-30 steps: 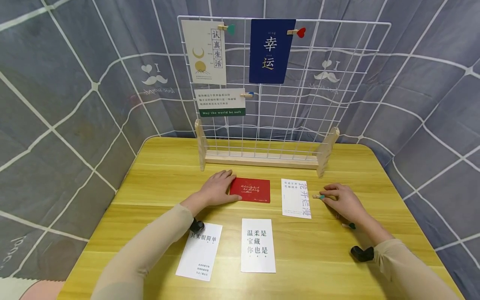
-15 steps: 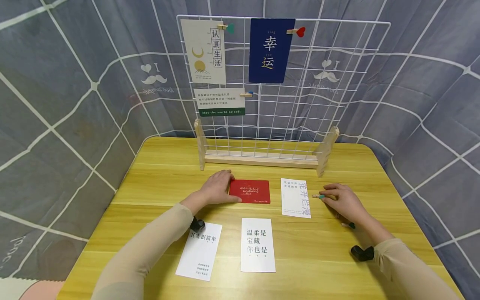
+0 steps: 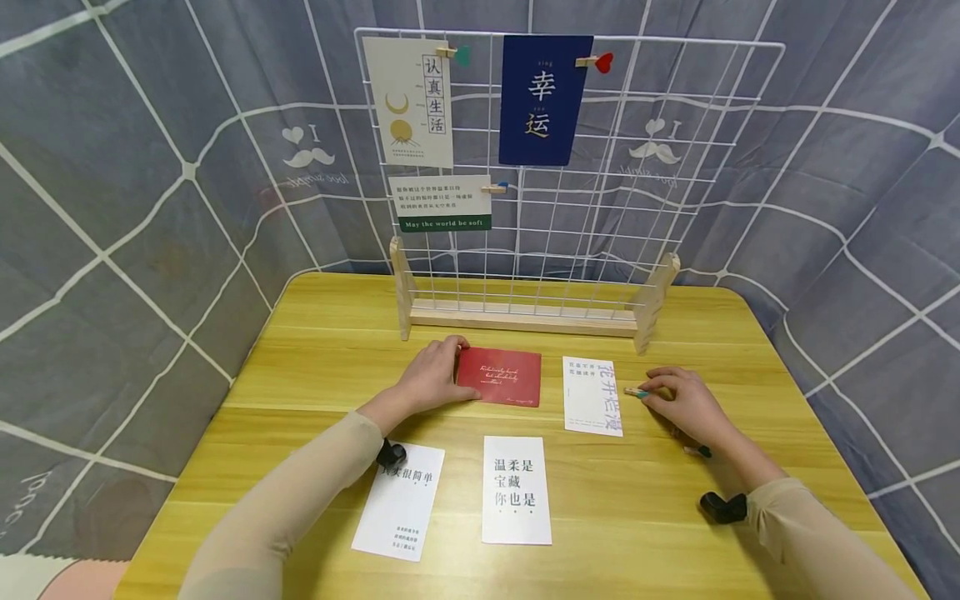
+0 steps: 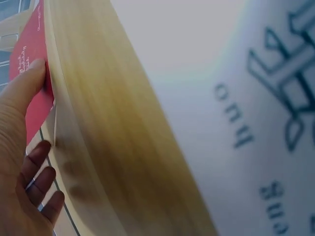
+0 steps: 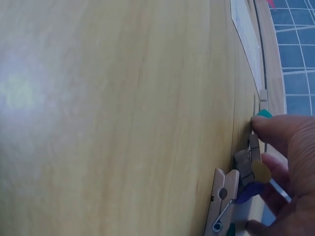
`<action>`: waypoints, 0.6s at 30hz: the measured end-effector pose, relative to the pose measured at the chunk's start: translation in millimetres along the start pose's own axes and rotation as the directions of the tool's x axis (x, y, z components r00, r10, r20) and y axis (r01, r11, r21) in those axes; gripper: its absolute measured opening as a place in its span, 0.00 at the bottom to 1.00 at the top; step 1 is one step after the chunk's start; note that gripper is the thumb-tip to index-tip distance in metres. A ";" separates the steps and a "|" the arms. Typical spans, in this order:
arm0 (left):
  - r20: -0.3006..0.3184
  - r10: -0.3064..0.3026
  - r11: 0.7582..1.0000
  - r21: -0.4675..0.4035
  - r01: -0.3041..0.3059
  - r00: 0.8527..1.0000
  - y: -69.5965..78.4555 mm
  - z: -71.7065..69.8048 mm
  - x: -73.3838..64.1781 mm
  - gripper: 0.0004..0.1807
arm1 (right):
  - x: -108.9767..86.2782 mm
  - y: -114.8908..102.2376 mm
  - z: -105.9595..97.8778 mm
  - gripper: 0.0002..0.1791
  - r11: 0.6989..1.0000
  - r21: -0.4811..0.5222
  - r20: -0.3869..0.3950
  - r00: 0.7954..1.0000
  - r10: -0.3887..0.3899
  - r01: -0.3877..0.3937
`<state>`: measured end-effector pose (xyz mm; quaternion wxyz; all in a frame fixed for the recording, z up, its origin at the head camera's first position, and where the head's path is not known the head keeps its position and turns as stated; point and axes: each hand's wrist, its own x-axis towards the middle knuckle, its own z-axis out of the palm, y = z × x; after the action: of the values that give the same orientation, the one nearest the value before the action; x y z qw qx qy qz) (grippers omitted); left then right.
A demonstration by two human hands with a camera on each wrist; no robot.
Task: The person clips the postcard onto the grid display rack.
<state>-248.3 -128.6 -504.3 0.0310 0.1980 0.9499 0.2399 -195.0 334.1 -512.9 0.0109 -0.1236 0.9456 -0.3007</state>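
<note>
My left hand (image 3: 433, 379) pinches the left edge of a red card (image 3: 504, 377) with script on it. In the left wrist view the thumb lies on the card's face, and the card (image 4: 33, 54) is tilted off the wooden surface. On the right, my right hand (image 3: 688, 404) holds a small wooden clothespin (image 3: 633, 392) with a teal end between thumb and fingers, close to the table. Just left of it lies a white card with purple writing (image 3: 588, 408). Under the right palm are several more clothespins (image 5: 221, 196), partly hidden.
Behind stands a white wire grid (image 3: 645, 192) on a wooden base (image 3: 521, 321). Clothespins fix a cream card (image 3: 408, 104), a navy card (image 3: 543, 100) and a green-and-white card (image 3: 441, 202) to it. Two white cards (image 3: 516, 521) (image 3: 405, 508) lie nearer me on the table (image 3: 600, 517).
The red card has come up slightly from the table in my left hand, its far edge now higher. My right hand has stayed in place with the clothespin.
</note>
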 end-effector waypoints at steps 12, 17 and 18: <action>-0.036 0.020 0.990 -0.142 -0.025 0.999 0.9 3.3 0.8 0.57 | 1.3 0.4 3.4 0.11 0.998 0.058 0.002 1.000 0.030 -0.031; -0.015 -0.022 0.982 -0.186 0.019 1.000 1.8 4.0 0.1 0.57 | 2.1 1.4 4.4 0.12 0.997 0.072 0.003 0.999 0.041 -0.041; -0.012 -0.030 0.982 -0.189 0.027 0.999 1.9 4.3 -0.2 0.56 | 2.1 1.4 4.6 0.13 0.996 0.076 0.002 0.999 0.044 -0.044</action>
<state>-246.8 -125.3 -507.2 0.0459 0.1787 0.9257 0.3301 -196.9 332.1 -517.4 0.0224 -0.1023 0.9360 -0.3360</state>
